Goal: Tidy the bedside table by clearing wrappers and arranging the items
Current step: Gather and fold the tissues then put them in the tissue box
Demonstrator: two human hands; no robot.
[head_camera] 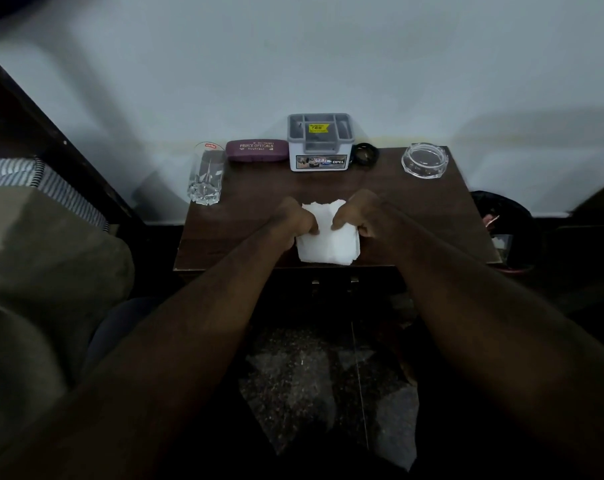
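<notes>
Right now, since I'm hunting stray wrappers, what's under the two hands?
A stack of white tissues on the table, gripped by left hand and right hand. Anything beneath the stack is covered.

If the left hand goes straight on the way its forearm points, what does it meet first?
Probably the right hand, gripping the same white napkin stack close opposite the left hand; depth is unclear.

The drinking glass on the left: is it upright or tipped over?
Upright: the glass stands on its thick base, rim facing up.
</notes>
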